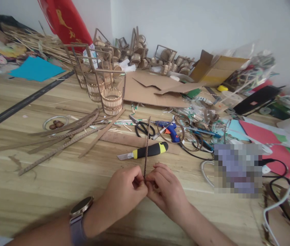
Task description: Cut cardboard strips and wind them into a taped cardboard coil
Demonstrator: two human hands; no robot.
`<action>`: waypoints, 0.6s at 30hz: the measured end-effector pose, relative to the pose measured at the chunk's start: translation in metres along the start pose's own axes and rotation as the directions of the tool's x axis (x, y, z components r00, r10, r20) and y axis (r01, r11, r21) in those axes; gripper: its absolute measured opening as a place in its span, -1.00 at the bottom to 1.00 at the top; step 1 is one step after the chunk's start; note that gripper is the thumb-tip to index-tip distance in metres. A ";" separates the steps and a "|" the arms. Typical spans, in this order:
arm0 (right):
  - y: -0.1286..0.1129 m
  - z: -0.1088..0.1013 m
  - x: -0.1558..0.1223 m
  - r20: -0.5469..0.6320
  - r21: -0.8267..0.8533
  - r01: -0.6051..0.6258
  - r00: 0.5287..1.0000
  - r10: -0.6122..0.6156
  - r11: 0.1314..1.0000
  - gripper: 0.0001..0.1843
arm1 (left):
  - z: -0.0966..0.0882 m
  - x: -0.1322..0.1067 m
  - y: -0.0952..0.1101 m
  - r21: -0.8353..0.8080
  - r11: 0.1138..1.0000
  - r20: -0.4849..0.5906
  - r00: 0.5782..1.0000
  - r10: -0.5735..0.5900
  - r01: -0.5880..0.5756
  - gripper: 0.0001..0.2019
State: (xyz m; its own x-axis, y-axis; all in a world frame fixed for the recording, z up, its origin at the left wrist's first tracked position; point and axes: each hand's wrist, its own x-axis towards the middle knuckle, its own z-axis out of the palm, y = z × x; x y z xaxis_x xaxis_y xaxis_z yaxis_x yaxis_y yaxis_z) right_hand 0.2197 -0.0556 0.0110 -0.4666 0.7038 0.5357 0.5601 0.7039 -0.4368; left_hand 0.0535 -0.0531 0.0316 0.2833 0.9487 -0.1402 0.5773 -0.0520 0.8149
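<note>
My left hand (126, 193) and my right hand (165, 189) meet near the front of the wooden table (32, 191), fingers pinched together. Both grip the lower end of a thin brown corrugated cardboard strip (147, 147) that stands up and leans away from me. A watch (80, 208) is on my left wrist. Just beyond the hands lies a yellow-and-black utility knife (145, 152), with black scissors (143, 128) and a blue glue gun (170, 130) farther back.
Several loose cardboard strips (65, 136) fan out at left. Small slatted cardboard baskets (111, 100) and frames stand behind, beside flat cardboard sheets (150, 89) and an open box (219, 70). Coloured paper, cables and clutter fill the right side. A blue sheet (36, 68) lies far left.
</note>
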 end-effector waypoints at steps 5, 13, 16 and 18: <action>0.001 -0.002 0.001 0.005 0.076 -0.043 0.999 0.042 0.996 -0.81 | 0.000 0.000 -0.002 -0.055 0.998 0.016 0.999 0.034 -0.033 -0.91; 0.002 -0.002 0.000 0.000 0.129 -0.083 0.997 0.083 0.988 -0.81 | -0.002 0.000 -0.003 -0.085 0.994 -0.003 0.998 0.063 -0.063 -0.93; 0.002 -0.003 0.000 -0.001 0.139 -0.093 0.996 0.094 0.986 -0.81 | -0.002 0.001 -0.003 -0.088 0.994 -0.008 0.998 0.063 -0.064 -0.92; 0.002 -0.003 0.000 0.001 0.142 -0.100 0.995 0.101 0.985 -0.81 | -0.001 0.000 -0.004 -0.086 0.994 -0.008 0.998 0.064 -0.064 -0.92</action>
State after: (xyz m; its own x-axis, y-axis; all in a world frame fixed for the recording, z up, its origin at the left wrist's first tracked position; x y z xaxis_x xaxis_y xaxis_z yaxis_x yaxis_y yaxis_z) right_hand 0.2225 -0.0546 0.0127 -0.4089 0.7712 0.4879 0.5008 0.6366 -0.5865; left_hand 0.0507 -0.0523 0.0292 0.3136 0.9458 -0.0837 0.4903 -0.0858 0.8673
